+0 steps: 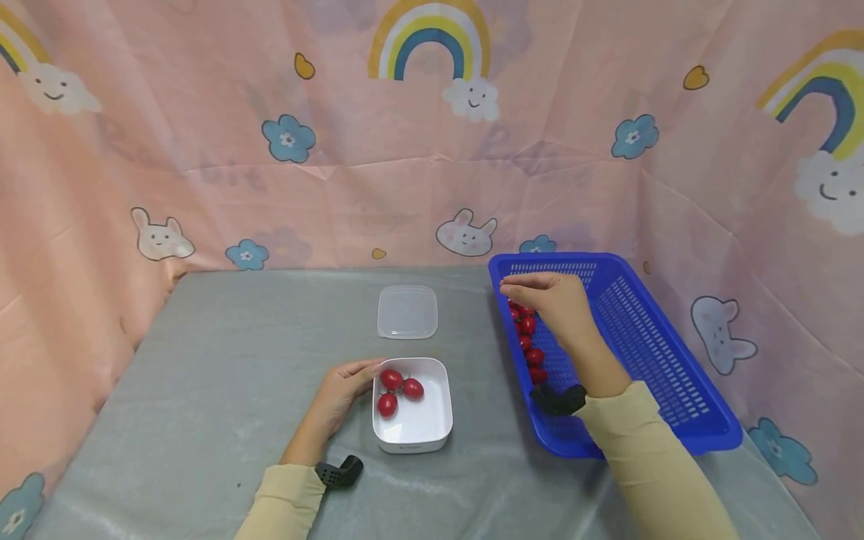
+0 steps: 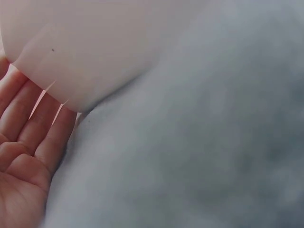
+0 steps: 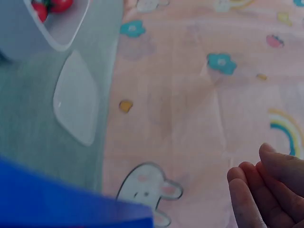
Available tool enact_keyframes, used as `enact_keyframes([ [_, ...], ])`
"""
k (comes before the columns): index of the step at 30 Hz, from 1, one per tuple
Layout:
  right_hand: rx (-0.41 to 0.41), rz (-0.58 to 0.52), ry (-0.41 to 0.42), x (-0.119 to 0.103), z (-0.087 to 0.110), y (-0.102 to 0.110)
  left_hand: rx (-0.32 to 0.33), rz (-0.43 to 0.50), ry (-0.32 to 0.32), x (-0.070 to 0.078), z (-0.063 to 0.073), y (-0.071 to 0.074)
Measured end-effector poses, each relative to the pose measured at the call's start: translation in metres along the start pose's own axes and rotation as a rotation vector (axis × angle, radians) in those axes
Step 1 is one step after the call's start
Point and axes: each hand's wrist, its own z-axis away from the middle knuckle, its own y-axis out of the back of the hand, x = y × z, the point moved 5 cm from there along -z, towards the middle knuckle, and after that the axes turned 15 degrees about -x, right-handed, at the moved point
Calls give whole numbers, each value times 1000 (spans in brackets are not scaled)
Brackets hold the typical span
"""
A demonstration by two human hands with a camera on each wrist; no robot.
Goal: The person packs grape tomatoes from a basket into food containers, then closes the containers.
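Note:
A square white container [image 1: 425, 420] stands on the table with three red cherry tomatoes [image 1: 413, 388] inside. My left hand [image 1: 344, 390] rests against its left side near the back corner. In the left wrist view, straight fingers [image 2: 52, 128] meet the white wall. Over the left part of a blue plastic basket [image 1: 648, 322], my right hand [image 1: 550, 300] is raised, thumb and fingers close together. The right wrist view shows nothing between those fingers [image 3: 242, 199]. Several more cherry tomatoes [image 1: 529, 325] lie along the basket's left wall, partly hidden under the right hand and wrist.
A translucent flat lid [image 1: 408, 311] lies on the grey tabletop [image 1: 236, 375] behind the container. Pink printed cloth [image 1: 405, 187] hangs behind the table and at both sides. The basket's raised rim [image 1: 675, 345] stands close to the cloth on the right.

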Motion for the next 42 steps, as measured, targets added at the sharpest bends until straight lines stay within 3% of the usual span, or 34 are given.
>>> enact_keyframes([
  [14,19,15,-63,65,-54,38,5,14,-1,-2,1,-1],
  [20,78,9,-127,93,-62,53,25,10,1,-2,3,-1],
  [27,161,15,-141,114,-72,64,38,17,1,0,4,1],
  [34,164,-38,-177,132,-76,66,28,-28,6,0,3,2],
  [42,208,-36,-179,146,-80,72,29,6,5,-1,0,1],
])
